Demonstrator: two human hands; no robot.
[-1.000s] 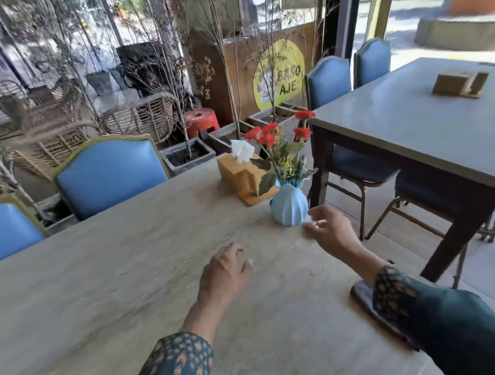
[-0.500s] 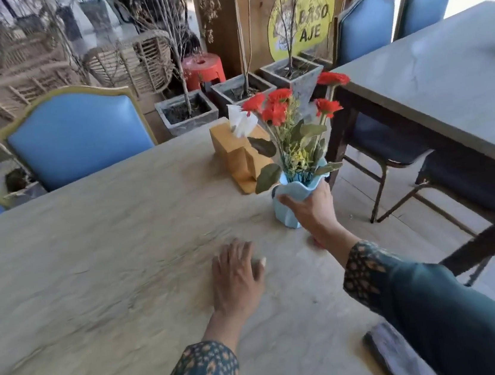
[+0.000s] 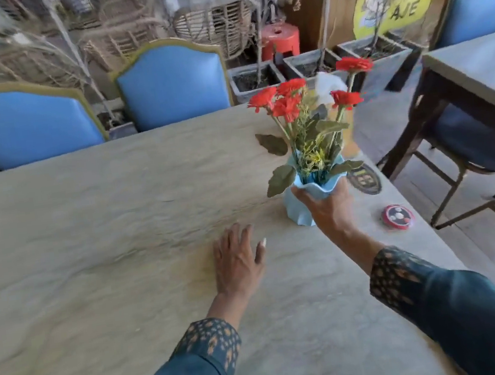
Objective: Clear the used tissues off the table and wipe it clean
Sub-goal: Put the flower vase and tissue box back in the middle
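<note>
My right hand (image 3: 328,208) grips a light blue vase (image 3: 300,209) of red flowers (image 3: 288,98) by its wavy rim, near the right end of the pale stone table (image 3: 103,220). Flat on the tabletop to the vase's left, my left hand (image 3: 236,260) rests with its fingers spread and holds nothing. Behind the flowers a white tissue (image 3: 329,87) sticks up from a box that the bouquet mostly hides. No loose tissues show on the table.
A dark round sticker (image 3: 363,179) and a red round disc (image 3: 396,217) lie near the table's right edge. Two blue chairs (image 3: 171,84) stand along the far side. A second table (image 3: 481,71) with chairs is at right, across a narrow aisle.
My right hand reached the vase and closed on its rim; the vase now sits nearer me and left of the tissue box. My left hand settled flat on the table.
</note>
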